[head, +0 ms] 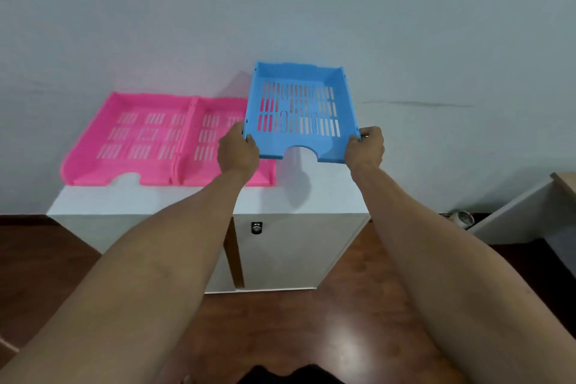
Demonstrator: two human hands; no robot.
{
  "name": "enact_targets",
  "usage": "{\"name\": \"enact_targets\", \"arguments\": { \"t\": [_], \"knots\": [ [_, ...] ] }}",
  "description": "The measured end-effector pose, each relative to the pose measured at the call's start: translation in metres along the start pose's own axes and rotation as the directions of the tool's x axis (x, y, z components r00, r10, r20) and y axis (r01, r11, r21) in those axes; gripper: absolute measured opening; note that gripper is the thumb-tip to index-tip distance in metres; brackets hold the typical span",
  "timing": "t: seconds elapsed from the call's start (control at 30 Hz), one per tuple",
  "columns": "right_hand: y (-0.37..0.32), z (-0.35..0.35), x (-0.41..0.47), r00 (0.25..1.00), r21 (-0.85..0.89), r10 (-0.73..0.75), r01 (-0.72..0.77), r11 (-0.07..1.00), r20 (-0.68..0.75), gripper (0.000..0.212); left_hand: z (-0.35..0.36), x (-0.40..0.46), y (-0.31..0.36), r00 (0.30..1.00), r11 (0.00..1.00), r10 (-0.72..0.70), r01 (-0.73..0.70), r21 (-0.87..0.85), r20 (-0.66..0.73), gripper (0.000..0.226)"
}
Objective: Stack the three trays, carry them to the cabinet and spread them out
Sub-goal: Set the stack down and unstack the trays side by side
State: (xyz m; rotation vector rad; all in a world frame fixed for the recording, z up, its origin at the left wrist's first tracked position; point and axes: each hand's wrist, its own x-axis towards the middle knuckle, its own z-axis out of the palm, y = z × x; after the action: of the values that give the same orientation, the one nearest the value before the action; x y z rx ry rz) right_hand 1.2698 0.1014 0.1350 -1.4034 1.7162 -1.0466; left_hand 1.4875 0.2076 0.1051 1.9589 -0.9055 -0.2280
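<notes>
A blue slotted tray [299,87] hangs in the air above the right part of the white cabinet top [327,196], tilted with its far end up. My left hand [238,151] grips its near left corner and my right hand [364,148] grips its near right corner. Two pink slotted trays lie flat side by side on the cabinet: one at the left [124,137], one in the middle [212,140]. The blue tray and my left hand cover the right part of the middle pink tray.
The cabinet stands against a pale wall [280,9]; its door [296,252] has a small lock [256,227]. Dark wooden floor [280,337] lies around it. A white piece of furniture [530,215] and a small round object [464,218] are at the right.
</notes>
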Motion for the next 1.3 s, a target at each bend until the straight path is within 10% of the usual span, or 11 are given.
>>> {"name": "enact_targets", "arguments": {
  "t": [1.3],
  "knots": [
    [0.135, -0.001, 0.077, 0.979, 0.009, 0.148, -0.151, 0.989, 0.137, 0.008, 0.117, -0.052, -0.024, 0.961, 0.911, -0.278, 0.265, 0.316, -0.003, 0.080]
  ]
}}
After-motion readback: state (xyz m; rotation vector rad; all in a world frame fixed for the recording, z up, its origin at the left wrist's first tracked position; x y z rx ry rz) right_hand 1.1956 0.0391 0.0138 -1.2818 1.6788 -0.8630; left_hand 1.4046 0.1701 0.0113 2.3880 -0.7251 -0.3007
